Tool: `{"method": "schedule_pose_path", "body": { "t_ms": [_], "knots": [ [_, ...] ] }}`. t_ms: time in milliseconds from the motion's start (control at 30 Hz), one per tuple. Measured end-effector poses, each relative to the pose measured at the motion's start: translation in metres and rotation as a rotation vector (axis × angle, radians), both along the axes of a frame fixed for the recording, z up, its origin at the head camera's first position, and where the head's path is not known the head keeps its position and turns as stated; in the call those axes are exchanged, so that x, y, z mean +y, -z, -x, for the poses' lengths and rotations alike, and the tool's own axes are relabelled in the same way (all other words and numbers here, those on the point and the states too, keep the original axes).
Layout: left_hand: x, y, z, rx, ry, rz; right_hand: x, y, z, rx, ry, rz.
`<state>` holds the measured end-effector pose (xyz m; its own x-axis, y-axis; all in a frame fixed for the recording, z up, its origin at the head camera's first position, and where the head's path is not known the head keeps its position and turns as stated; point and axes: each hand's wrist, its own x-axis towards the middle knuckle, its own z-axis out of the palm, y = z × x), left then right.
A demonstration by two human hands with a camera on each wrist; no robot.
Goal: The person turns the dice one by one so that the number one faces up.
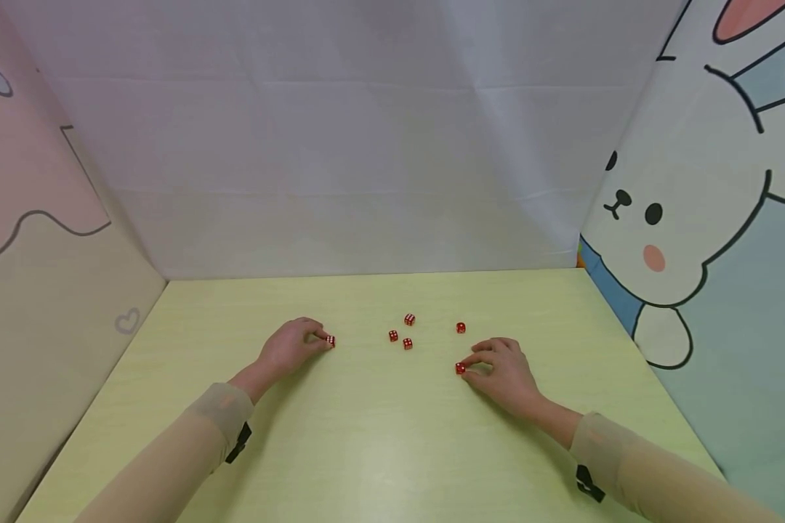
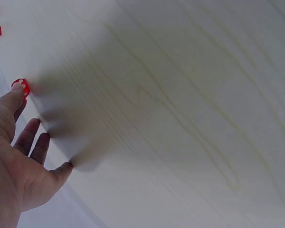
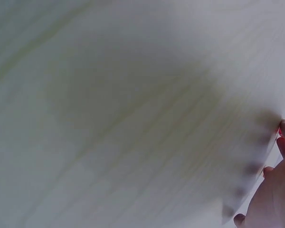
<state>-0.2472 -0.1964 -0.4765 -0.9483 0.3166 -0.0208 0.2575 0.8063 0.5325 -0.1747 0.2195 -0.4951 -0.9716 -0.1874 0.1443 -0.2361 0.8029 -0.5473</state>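
Note:
On the left of the table, my left hand (image 1: pixel 294 343) pinches a red die (image 1: pixel 331 341) with white pips between thumb and fingertips. The left wrist view shows that die (image 2: pixel 21 88) under the thumb, the other fingers spread near the tabletop. To the right, my right hand (image 1: pixel 504 374) pinches another red die (image 1: pixel 460 368) at the table surface. In the right wrist view the right hand (image 3: pixel 275 190) mostly hides its die. Between the hands lie three loose red dice: one at the back (image 1: pixel 409 319), one at left (image 1: pixel 393 335), one in front (image 1: pixel 408 344). Another die (image 1: pixel 461 327) lies behind the right hand's die.
The pale yellow wooden table (image 1: pixel 379 436) ends at a white cloth backdrop (image 1: pixel 366 160). A pink and cream panel (image 1: pixel 46 305) stands along the left side, and a panel with a cartoon rabbit (image 1: pixel 726 349) along the right.

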Motion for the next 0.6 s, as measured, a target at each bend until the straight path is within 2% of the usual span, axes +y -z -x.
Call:
{"method": "schedule_pose_path", "body": {
  "t_ms": [300,600],
  "knots": [
    [0.0,0.001,0.0,-0.004,-0.001,-0.005,0.002,-0.003,-0.001,0.045,-0.024,-0.036],
    [0.001,0.001,0.001,-0.013,-0.008,-0.001,0.006,-0.024,0.006,0.18,-0.113,-0.196]
  ]
}}
